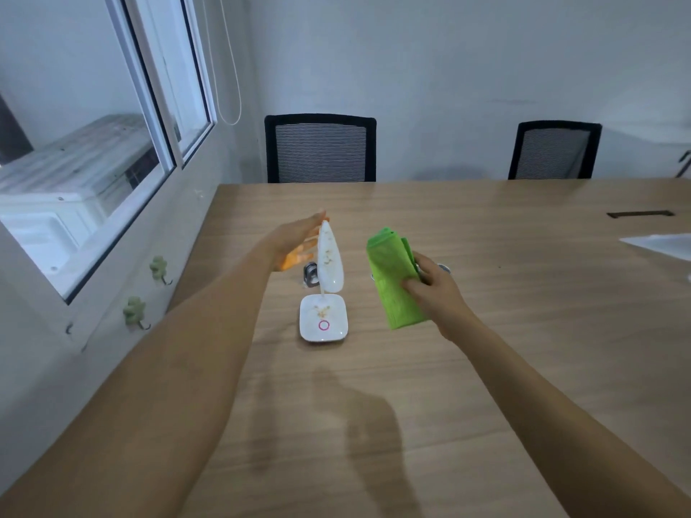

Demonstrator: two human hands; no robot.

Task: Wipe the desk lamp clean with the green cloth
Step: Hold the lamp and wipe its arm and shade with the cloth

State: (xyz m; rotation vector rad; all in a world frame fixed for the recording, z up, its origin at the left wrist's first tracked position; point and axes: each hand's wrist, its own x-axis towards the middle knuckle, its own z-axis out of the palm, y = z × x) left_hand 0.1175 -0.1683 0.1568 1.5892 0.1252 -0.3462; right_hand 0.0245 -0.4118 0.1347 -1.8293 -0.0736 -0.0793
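A small white desk lamp stands on the wooden table, its square base marked with a pink ring and spotted with brownish crumbs. Its long oval head is tilted upright and also speckled with dirt. My left hand is spread flat against the back of the lamp head, fingers apart, lit orange by its light. My right hand holds a folded green cloth upright just to the right of the lamp head, a short gap away from it.
A small metal object sits behind the lamp. Two black mesh chairs stand at the table's far edge. A window and wall run along the left. White paper lies at the right, near a cable slot.
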